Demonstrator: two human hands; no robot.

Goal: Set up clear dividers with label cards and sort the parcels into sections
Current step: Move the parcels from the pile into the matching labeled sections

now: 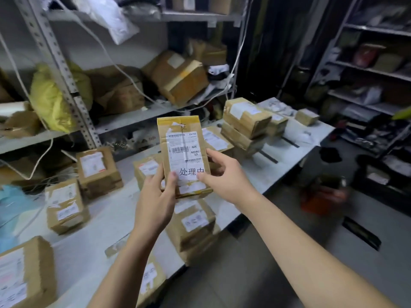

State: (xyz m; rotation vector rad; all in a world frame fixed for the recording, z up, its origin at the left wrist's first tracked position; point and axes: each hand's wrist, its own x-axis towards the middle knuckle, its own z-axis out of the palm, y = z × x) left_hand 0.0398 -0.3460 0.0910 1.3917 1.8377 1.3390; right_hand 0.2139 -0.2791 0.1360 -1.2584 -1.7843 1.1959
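A person held a brown cardboard parcel (184, 152) upright in both hands above a white surface (100, 230) in a crowded storeroom. The left hand (155, 196) gripped the parcel's lower left edge, thumb laid across the front. The right hand (224, 174) gripped the lower right edge, fingers curled behind and thumb pressed to the front. Under both thumbs lay a white card (191, 173) printed with large Chinese characters. It sat flat against the parcel's lower face, just below a shipping label (183, 145) bearing a barcode and the letters MX. Whether the card was stuck on or loose could not be told.

The parcel hung clear of the surface, over a low stack (193, 225) of labelled boxes at the near edge. Other parcels sat on the surface: a small box (97, 172) at the back left, a second box (65, 205) nearer, and a large box (24, 274) in the near left corner. A taller stack (244, 123) stood farther along to the right.

Behind the surface, grey metal shelving (133, 117) carried a yellow bag (51, 96) and a tilted carton (180, 78). A second rack (373, 70) stood at the right, its contents blurred.
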